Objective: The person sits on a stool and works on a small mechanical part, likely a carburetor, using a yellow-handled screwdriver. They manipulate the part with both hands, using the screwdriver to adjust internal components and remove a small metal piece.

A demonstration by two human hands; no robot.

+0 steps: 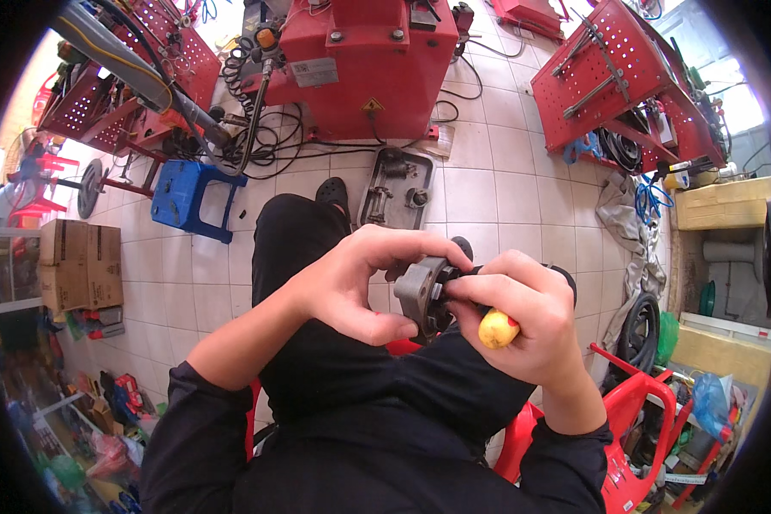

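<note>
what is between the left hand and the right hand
In the head view, a grey metal part lies between them: the left hand grips it, and the right hand, holding a yellow handle, is at its dark side.

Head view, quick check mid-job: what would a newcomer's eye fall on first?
Probably the big red machine at the top centre, with a tray of metal parts on the tiled floor just below it in the picture. Near the middle, the bright yellow handle in the right hand stands out against black clothing, beside the grey metal part in the left hand.
</note>
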